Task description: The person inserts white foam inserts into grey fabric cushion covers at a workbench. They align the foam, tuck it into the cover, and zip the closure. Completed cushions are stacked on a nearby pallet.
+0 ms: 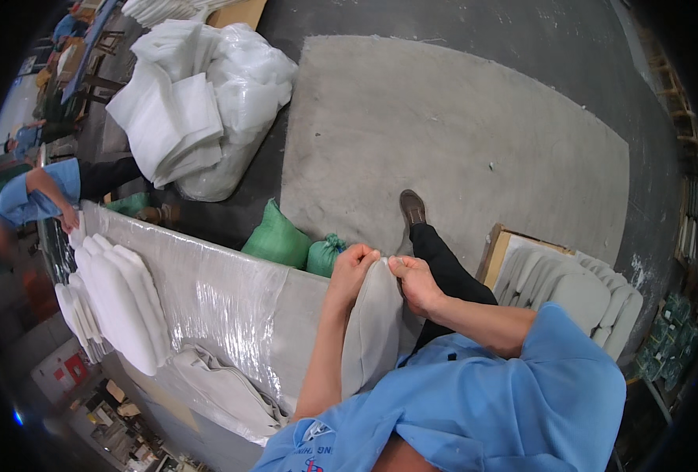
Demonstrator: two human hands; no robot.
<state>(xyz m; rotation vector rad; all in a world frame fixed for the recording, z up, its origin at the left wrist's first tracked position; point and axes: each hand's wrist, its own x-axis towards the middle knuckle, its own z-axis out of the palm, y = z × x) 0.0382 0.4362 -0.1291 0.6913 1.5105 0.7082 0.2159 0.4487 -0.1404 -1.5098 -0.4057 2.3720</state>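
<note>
A light grey padded cushion (371,334) hangs upright against my body, beside the edge of a plastic-wrapped table (215,275). My left hand (352,275) pinches its upper end with closed fingers. Close beside it, my right hand (417,283) also grips that end, thumb and fingers pressed together. The two hands nearly touch at the tip of the cushion. Whatever small detail lies between the fingertips is hidden. On the table, nearer my left forearm, lies a pile of grey fabric covers (223,389).
White foam pads (121,295) are stacked at the table's far left, where a co-worker (46,189) stands. Green sacks (278,238) lie against the table's side. A clear bag of white padding (239,94) rests beyond. Grey cushions fill a cardboard box (494,256) at right.
</note>
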